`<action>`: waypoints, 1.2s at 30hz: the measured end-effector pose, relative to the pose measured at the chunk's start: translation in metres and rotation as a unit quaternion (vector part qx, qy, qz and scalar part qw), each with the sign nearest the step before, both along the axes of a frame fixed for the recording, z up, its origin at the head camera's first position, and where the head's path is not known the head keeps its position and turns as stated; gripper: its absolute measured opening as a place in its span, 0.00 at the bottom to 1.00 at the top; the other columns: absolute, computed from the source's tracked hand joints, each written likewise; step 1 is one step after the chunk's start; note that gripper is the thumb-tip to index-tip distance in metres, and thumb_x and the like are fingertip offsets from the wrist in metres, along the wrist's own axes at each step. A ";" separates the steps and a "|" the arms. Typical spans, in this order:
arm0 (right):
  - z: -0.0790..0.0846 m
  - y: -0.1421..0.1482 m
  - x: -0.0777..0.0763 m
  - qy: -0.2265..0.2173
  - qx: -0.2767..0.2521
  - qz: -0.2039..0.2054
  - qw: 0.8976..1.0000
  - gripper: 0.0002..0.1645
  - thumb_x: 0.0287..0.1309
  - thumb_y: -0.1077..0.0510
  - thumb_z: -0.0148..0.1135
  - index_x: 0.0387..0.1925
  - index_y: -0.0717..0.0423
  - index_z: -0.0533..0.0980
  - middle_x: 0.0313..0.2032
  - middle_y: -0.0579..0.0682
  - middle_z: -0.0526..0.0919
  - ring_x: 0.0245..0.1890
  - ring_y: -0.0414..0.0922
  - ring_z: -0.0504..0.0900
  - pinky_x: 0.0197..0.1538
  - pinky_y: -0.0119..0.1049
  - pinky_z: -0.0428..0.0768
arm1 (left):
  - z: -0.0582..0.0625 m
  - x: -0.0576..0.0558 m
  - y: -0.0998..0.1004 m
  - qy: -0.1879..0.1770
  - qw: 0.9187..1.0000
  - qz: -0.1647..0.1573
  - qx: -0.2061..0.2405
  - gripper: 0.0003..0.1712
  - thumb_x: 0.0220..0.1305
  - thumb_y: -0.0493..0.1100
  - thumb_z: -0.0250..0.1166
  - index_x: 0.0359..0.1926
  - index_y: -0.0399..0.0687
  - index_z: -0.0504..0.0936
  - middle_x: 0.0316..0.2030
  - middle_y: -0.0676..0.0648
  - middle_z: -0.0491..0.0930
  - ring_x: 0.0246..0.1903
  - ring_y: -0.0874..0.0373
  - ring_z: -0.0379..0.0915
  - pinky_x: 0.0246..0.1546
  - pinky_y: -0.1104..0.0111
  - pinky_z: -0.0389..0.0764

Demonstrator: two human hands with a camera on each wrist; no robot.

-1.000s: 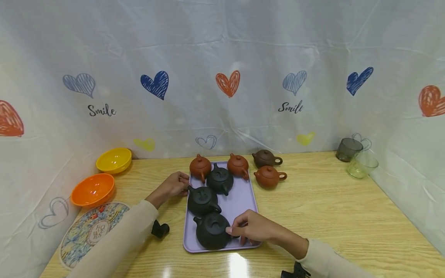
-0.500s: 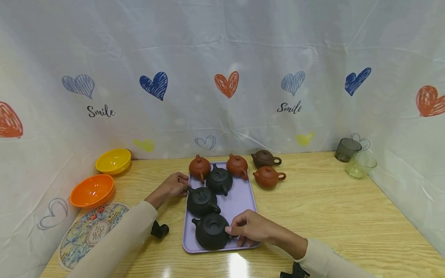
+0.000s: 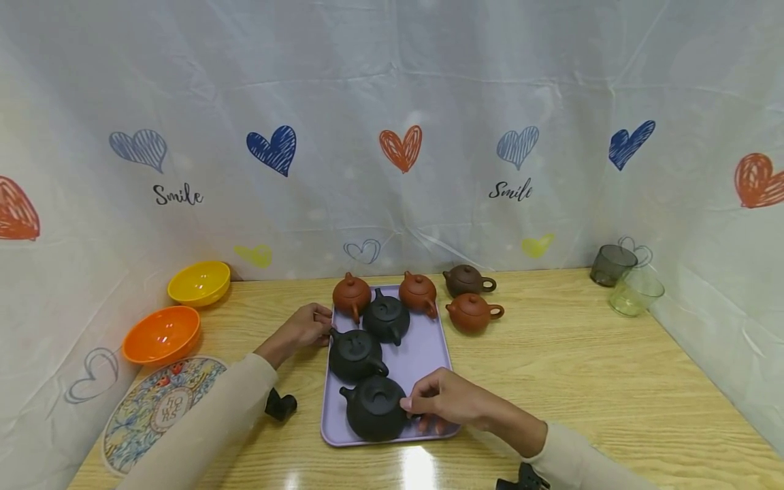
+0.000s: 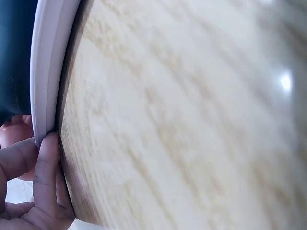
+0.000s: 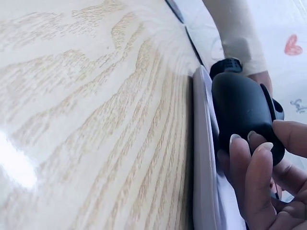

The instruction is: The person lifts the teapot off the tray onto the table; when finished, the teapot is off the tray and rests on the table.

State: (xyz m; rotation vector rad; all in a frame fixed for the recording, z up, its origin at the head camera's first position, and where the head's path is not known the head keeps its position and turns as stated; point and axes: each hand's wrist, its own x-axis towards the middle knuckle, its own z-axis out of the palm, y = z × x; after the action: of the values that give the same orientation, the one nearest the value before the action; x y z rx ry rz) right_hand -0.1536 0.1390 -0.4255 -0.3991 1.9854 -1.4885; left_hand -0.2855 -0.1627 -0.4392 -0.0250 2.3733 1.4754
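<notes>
A lilac tray (image 3: 422, 354) lies on the wooden table. Its left rim is pinched between the thumb and finger of my left hand (image 3: 306, 327), and the left wrist view shows this grip on the tray rim (image 4: 47, 72) close up. At the front of the tray, my right hand (image 3: 452, 400) holds a black teapot (image 3: 373, 408) by its handle, which the fingers mostly hide. Behind it sit a second black teapot (image 3: 354, 357) and a third black teapot (image 3: 386, 318). Two reddish-brown teapots, one left (image 3: 352, 294) and one right (image 3: 418, 292), occupy the tray's far corners.
Right of the tray stand a dark brown teapot (image 3: 465, 280) and a reddish-brown teapot (image 3: 470, 313). A yellow bowl (image 3: 199, 284), an orange bowl (image 3: 162, 337) and a patterned round mat (image 3: 165, 412) lie left. A grey glass (image 3: 614, 265) and a green glass (image 3: 637, 292) stand far right.
The front black teapot and my right hand have shifted slightly to the right on the tray. My left hand stays on the tray's rim.
</notes>
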 end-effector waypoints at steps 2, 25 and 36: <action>0.001 0.001 0.000 0.003 -0.001 0.002 1.000 0.20 0.66 0.51 0.64 0.33 0.67 0.83 0.22 0.48 0.82 0.23 0.40 0.81 0.20 0.27 0.75 | 0.000 0.000 0.000 -0.001 1.000 0.000 0.000 0.18 0.71 0.30 0.54 0.60 0.28 0.67 0.47 0.35 0.75 0.36 0.55 0.78 0.34 0.67 0.86; 0.020 0.014 -0.001 0.033 -0.004 0.028 0.999 0.22 0.66 0.51 0.65 0.34 0.70 0.82 0.23 0.50 0.84 0.26 0.40 0.83 0.23 0.30 0.77 | 0.001 0.000 0.000 0.000 1.000 -0.001 0.005 0.19 0.71 0.29 0.53 0.60 0.27 0.67 0.48 0.34 0.75 0.36 0.55 0.78 0.35 0.66 0.86; 0.027 0.033 -0.004 0.057 -0.011 0.058 0.997 0.22 0.67 0.52 0.63 0.33 0.72 0.81 0.25 0.57 0.84 0.27 0.41 0.82 0.24 0.29 0.78 | 0.003 0.001 0.001 -0.006 1.000 0.002 0.000 0.19 0.71 0.30 0.54 0.61 0.27 0.67 0.49 0.34 0.74 0.37 0.54 0.78 0.36 0.65 0.86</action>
State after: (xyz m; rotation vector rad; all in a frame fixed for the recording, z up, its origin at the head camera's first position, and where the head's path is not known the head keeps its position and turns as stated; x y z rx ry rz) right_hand -0.1578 0.1720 -0.3989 -0.6101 1.9988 -1.4455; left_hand -0.2845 -0.1617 -0.4366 -0.0397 2.3650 1.4731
